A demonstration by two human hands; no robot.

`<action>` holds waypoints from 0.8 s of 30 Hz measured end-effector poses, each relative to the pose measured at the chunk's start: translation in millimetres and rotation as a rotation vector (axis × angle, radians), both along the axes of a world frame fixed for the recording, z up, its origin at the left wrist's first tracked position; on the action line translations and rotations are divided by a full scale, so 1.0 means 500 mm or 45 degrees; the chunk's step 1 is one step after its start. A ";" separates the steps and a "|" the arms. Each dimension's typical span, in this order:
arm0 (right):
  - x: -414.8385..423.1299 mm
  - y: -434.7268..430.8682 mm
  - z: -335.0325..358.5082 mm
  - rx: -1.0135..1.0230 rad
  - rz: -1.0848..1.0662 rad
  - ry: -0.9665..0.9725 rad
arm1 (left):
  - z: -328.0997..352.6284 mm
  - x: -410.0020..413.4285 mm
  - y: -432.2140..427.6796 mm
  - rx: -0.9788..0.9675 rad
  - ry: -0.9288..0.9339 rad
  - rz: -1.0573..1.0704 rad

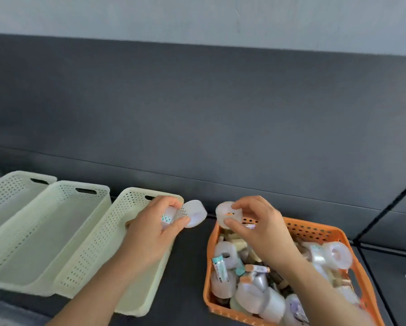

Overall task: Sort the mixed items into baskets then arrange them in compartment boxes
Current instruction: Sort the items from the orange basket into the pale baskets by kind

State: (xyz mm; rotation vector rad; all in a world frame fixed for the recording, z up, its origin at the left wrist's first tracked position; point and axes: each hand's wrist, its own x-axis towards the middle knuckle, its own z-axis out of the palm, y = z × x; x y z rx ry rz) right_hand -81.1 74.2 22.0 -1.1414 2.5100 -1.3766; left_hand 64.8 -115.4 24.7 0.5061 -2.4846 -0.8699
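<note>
Left hand (150,231) pinches one clear tape roll (193,214), right hand (262,229) a second tape roll (227,214); probably light, rigid, slick, so grip across the rim.

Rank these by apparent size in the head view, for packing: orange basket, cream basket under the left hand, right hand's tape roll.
1-2. Orange basket and cream basket: alike; the frame cuts the orange one, so unranked.
3. Tape roll in the right hand: far smaller.

A person's left hand (150,234) and right hand (260,231) are bare, with slender fingers (249,203). The left forearm (91,290) and right forearm (322,290) are uncovered down to the lower edge. Any clothing is out of view.
</note>
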 end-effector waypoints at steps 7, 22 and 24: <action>0.133 -0.257 -0.017 0.051 0.180 -0.002 | -0.006 0.197 -0.301 -0.006 -0.108 0.318; 0.282 -0.633 -0.088 0.370 0.067 -0.042 | -0.147 0.231 -0.657 0.182 -0.687 -0.117; 0.283 -0.659 -0.096 0.455 0.092 0.012 | -0.143 0.222 -0.667 0.120 -0.698 -0.127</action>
